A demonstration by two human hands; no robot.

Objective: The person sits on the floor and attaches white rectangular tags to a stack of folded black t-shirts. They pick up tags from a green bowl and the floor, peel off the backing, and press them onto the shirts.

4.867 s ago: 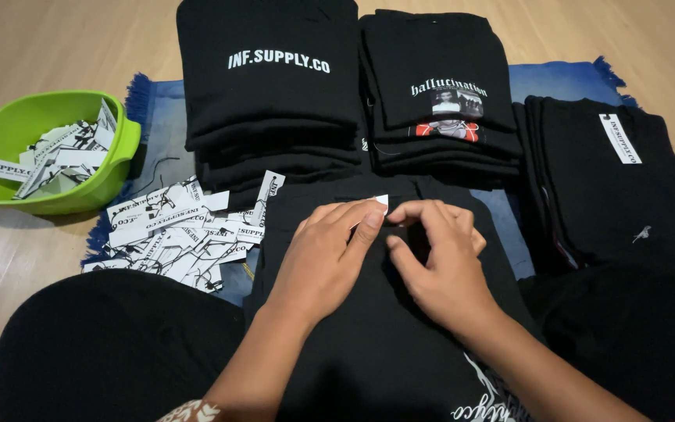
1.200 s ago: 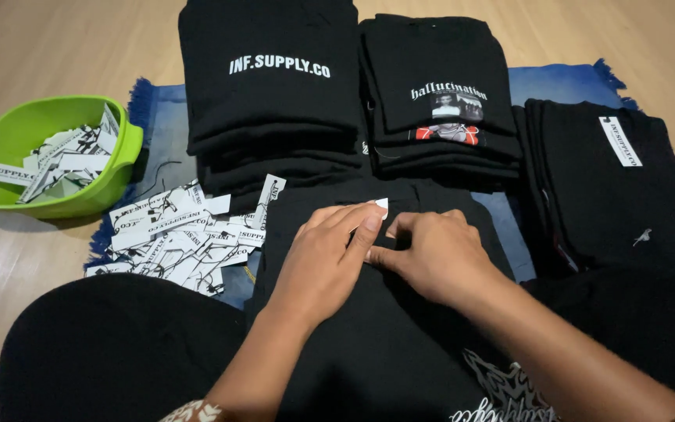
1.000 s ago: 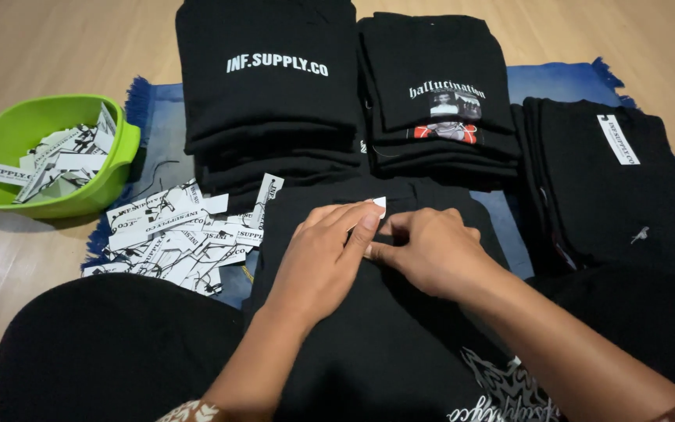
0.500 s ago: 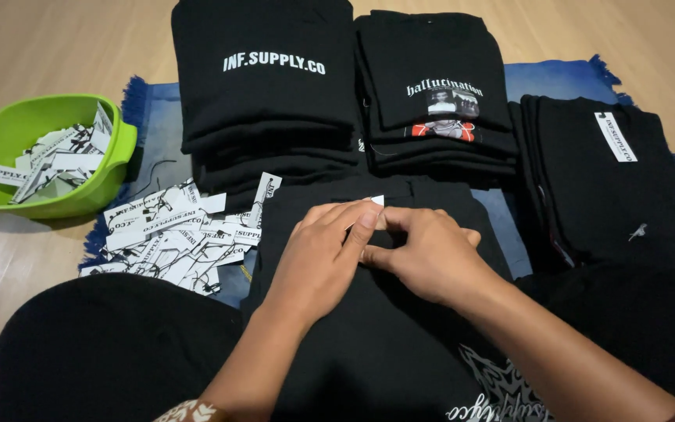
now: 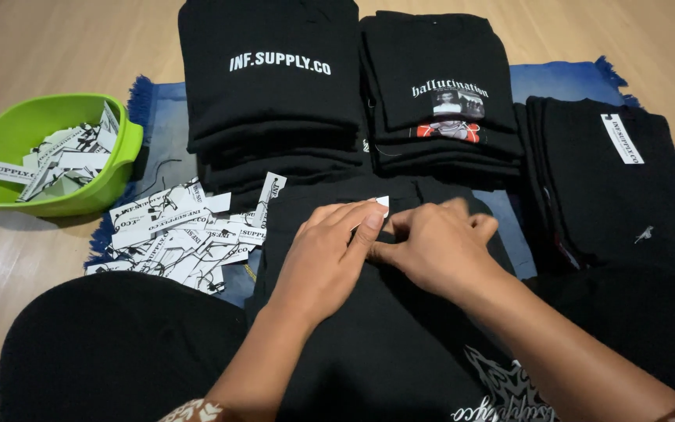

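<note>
Black folded shirt (image 5: 384,344) lies flat in front of me on the blue mat (image 5: 564,78), its collar end toward the three black stacks (image 5: 271,78) behind. Both my hands rest on it near the collar. My left hand (image 5: 326,262) lies flat, fingers pressing the cloth beside a small white tag (image 5: 383,202). My right hand (image 5: 439,246) is curled, fingertips pinched shut on something at the neckline. I judge I'm fastening a tag there; the next move calls for a fine, steady pinch while the left keeps the fabric taut. Loose paper tags (image 5: 181,238) lie just left of the shirt, more in the green bowl (image 5: 48,152). What my right fingers pinch is hidden, and most of the tag too
</note>
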